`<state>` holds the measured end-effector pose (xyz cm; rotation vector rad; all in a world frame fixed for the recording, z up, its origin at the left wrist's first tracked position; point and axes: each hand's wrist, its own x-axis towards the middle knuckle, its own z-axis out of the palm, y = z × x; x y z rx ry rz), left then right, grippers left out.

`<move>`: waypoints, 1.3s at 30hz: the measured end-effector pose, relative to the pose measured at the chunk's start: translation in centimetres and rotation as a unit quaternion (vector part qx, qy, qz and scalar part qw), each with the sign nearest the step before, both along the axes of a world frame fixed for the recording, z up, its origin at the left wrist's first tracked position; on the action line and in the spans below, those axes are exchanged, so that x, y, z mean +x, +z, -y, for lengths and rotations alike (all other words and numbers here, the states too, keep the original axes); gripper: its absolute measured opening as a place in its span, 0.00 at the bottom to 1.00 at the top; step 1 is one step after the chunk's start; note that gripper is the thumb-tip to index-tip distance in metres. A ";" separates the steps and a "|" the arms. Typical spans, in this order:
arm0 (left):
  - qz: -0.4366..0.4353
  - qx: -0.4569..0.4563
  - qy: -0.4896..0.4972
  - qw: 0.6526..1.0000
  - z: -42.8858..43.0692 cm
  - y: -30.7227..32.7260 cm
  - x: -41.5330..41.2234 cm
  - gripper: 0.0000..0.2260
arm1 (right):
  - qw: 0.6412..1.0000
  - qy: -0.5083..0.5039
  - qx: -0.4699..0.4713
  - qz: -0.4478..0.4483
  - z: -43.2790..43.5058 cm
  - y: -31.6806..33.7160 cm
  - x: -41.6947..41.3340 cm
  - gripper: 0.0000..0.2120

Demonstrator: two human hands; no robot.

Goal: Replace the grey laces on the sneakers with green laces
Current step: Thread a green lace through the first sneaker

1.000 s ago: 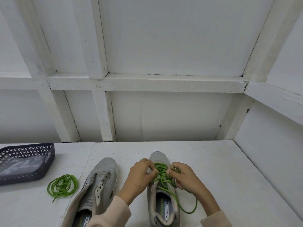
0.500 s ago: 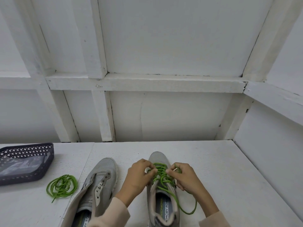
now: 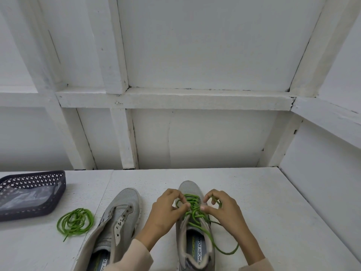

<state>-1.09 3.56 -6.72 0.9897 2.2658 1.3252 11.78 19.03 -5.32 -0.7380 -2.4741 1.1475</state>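
Head view: both hands work over the right sneaker point(image 3: 188, 187), already threaded, on the tabletop point(image 3: 273, 212). The left grip point(image 3: 166, 210) pinches a loop of the green lace point(image 3: 192, 208) at the upper eyelets. The right grip point(image 3: 224, 210) pinches another strand just beside it, fingers curled. A free length trails by the right wrist. A bow is probably being tied. If either pinch slackens, the round cord could slide and the knot fall apart, and the trailing length could snag the wrist and pull it crooked. The left sneaker point(image 3: 125, 204) lies unlaced, with the spare green lace point(image 3: 75, 222) coiled to its left near a dark basket point(image 3: 33, 194).
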 end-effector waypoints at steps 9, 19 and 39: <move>0.010 -0.016 0.003 1.000 0.0 0.0 -0.2 0.08 | 0.982 0.118 -0.147 0.011 -1.0 1.2 0.4 0.05; 0.002 -0.037 -0.002 0.999 -0.1 0.2 -0.1 0.09 | 0.990 0.107 -0.081 0.050 -0.2 0.8 -0.5 0.04; 0.030 -0.011 0.007 0.999 0.4 0.7 0.4 0.10 | 0.995 0.077 -0.009 0.067 0.0 0.9 -0.5 0.10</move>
